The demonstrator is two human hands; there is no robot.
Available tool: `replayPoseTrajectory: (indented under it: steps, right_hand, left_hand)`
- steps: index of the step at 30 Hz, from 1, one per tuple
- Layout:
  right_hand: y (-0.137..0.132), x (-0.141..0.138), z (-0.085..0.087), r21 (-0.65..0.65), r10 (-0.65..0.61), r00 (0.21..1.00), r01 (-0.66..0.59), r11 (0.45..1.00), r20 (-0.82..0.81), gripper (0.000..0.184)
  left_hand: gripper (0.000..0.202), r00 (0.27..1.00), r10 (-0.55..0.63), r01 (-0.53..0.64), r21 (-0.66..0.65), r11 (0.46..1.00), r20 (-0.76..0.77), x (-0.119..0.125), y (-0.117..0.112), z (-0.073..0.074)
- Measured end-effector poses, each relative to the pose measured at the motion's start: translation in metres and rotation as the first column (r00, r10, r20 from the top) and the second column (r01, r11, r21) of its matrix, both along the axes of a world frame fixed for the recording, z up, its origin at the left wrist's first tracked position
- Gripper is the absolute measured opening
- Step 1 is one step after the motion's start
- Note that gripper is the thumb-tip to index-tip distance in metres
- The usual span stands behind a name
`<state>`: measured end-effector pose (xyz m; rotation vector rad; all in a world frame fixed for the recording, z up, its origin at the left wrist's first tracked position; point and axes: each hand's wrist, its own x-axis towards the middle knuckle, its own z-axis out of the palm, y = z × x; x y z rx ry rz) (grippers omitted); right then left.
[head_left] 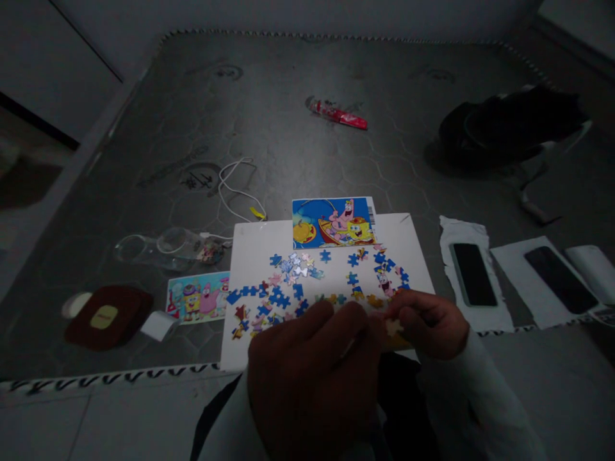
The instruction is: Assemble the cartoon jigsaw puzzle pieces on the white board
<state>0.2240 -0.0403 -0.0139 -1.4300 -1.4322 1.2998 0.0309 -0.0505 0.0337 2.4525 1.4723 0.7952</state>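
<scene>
left hand [312,378] hides board's [250,256] near edge | held piece [393,327] blurred

Two hands: left hand [312,371], right hand [427,323]. Two phones [473,274] [560,278], each on its own paper sheet; two cartoon picture cards [334,222] [198,298]. One white board [254,253] with many loose puzzle pieces [288,282], too many to count; one red tube [339,114], one white cable [235,182].

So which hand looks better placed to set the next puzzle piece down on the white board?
Probably the right hand: its fingers pinch a pale puzzle piece at the white board edge. The left hand only steadies it.
</scene>
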Motion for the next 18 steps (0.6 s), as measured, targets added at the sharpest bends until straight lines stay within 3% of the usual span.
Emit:
replayPoseTrajectory:
  steps: [3,8,13,18]
  right_hand:
    - [-0.003,-0.008,-0.001,-0.101,-0.132,0.98,0.118,0.988,-0.147,0.055]
    - [-0.003,-0.01,-0.006,-0.123,-0.156,0.976,0.138,0.983,-0.149,0.055]
    - [-0.006,-0.008,-0.015,-0.007,-0.159,0.987,0.159,0.987,-0.008,0.054]
    - [-0.007,0.0,-0.022,0.213,-0.194,0.927,0.128,0.968,0.321,0.041]
  left_hand:
    - [0.023,1.0,0.014,-0.014,0.028,1.0,0.008,0.001,0.002,-0.002]
    - [0.026,0.999,0.032,-0.033,0.082,0.996,0.013,0.002,0.005,-0.007]
    - [0.023,1.0,-0.02,0.023,0.15,0.988,-0.019,0.002,0.011,-0.012]
    - [0.027,0.991,0.028,-0.025,0.028,0.999,-0.129,-0.01,0.018,-0.022]
